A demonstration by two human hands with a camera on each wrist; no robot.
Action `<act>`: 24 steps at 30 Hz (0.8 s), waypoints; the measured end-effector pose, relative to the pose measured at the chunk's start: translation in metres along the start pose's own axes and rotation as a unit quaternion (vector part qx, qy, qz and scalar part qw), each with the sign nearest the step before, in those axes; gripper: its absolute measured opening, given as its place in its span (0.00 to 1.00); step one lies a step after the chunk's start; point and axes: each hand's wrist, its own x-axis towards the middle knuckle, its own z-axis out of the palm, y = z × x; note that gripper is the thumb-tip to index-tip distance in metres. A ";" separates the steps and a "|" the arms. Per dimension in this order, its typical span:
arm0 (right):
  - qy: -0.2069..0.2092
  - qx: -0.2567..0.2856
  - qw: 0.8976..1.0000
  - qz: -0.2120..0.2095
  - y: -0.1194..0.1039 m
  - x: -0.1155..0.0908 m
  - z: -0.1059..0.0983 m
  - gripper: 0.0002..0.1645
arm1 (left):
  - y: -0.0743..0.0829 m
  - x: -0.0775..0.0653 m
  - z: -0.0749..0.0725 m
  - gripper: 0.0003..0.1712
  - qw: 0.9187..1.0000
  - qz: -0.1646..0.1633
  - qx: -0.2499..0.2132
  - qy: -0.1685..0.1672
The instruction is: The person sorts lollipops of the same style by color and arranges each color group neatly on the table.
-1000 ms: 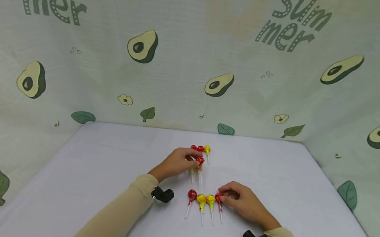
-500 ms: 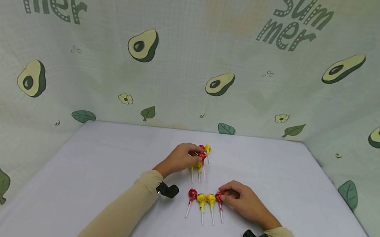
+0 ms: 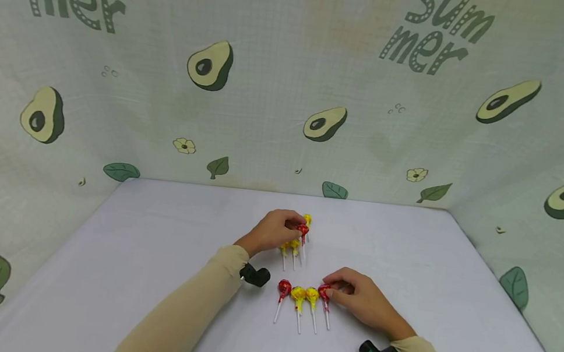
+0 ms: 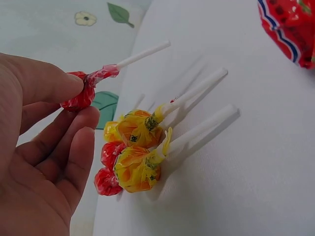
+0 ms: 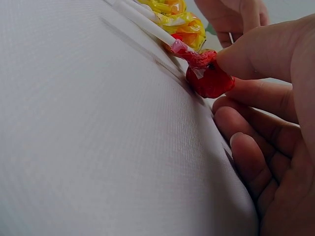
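Between thumb and fingertips, my left hand point(image 3: 275, 231) pinches a red lollipop point(image 4: 78, 96) by its wrapped head. In the left wrist view it is off the table, its white stick pointing away from the hand. Below it lie two yellow lollipops point(image 4: 138, 129) side by side; beyond them are two red lollipops point(image 4: 108, 182) and another yellow lollipop point(image 3: 307, 219). Closer to me is a front row: a red lollipop point(image 3: 284, 287) at left, two yellow lollipops point(image 3: 312, 295), and a red lollipop point(image 5: 211, 81) at right, whose head my right hand point(image 3: 364, 300) pinches on the table.
A white table point(image 3: 177, 210) lies under everything, with its back edge against a printed cloth point(image 3: 269, 69) that also hangs at both sides. Black wrist cameras point(image 3: 255, 275) sit on both sleeves. All the lollipops are near the table's middle.
My left hand has moved slightly right and away with the red lollipop, lifting it off the two yellow ones and hiding the far red ones in the head view. My right hand stays put.
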 end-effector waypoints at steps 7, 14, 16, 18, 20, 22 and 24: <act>0.001 -0.012 1.000 0.006 0.003 0.001 0.002 0.10 | 0.003 0.006 0.002 0.15 1.000 -0.007 0.016 -0.001; 0.004 -0.016 1.000 0.006 0.003 0.001 0.001 0.10 | 0.000 0.012 0.007 0.16 1.000 -0.012 0.025 0.002; 0.004 -0.019 1.000 0.007 0.003 0.001 0.001 0.10 | -0.001 0.015 0.011 0.16 1.000 -0.012 0.025 0.000; 0.004 -0.020 1.000 0.008 0.003 0.001 0.002 0.10 | -0.003 0.017 0.015 0.15 1.000 -0.011 0.026 -0.002; 0.004 -0.020 1.000 0.007 0.004 0.001 0.001 0.10 | -0.003 0.018 0.019 0.15 0.999 -0.009 0.031 -0.003; 0.004 -0.020 1.000 0.006 0.004 0.001 0.002 0.09 | -0.003 0.018 0.021 0.14 0.999 -0.007 0.033 -0.003; 0.004 -0.020 1.000 0.006 0.004 0.001 0.002 0.09 | -0.001 0.018 0.023 0.14 0.999 -0.007 0.033 -0.002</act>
